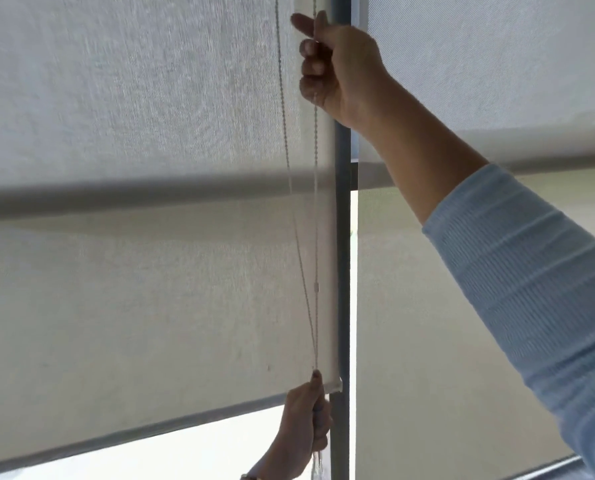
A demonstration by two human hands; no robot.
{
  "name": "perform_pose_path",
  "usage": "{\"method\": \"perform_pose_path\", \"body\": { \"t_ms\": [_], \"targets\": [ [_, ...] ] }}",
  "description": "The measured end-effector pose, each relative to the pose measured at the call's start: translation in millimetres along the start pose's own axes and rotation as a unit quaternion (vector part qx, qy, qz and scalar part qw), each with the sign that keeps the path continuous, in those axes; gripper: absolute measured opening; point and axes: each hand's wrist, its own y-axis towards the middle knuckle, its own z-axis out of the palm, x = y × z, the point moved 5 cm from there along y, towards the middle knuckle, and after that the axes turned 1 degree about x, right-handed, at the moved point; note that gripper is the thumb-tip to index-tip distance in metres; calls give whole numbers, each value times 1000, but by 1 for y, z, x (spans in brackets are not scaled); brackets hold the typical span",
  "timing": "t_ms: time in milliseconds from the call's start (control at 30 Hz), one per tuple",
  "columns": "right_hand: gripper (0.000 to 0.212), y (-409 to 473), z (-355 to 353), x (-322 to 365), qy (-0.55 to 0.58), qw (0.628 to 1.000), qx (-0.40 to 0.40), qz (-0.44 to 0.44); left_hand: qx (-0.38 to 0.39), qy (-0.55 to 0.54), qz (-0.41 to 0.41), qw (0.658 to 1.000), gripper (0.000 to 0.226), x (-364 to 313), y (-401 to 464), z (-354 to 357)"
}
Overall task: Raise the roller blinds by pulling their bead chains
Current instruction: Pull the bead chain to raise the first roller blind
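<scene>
Slippage is the main risk: the left hand (306, 420), low by the bottom right corner of the left blind (133, 271), grips the bead chain (316, 237) in curled fingers, and if that grip loosens mid-pull the beads could run free and the fabric drop back. Further right and high up, the right hand (337, 67) pinches the near strand between thumb and bent fingers. Pulling the wrong strand would, I judge, lower the blind instead of raising it, and a sideways tug could jam the beads at the roller, which is out of view. The small connector (316, 288) on the chain might also catch there.

Count: two blinds, the right blind (497, 64) beyond the dark window post (343, 254); one chain loop showing two strands; two hands.
</scene>
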Motion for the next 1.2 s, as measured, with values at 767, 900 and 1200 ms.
{"method": "perform_pose_path", "body": {
  "t_ms": [767,900,1200],
  "targets": [
    [37,-116,-75,-145,-130,988,-76,-22,67,93,291,950,62,-320,25,75],
    [37,-139,-77,-168,-153,985,-83,7,75,86,300,947,55,-343,23,97],
    [35,-188,-81,-222,-235,969,-76,6,83,2,297,951,52,-401,34,120]
  ]
}}
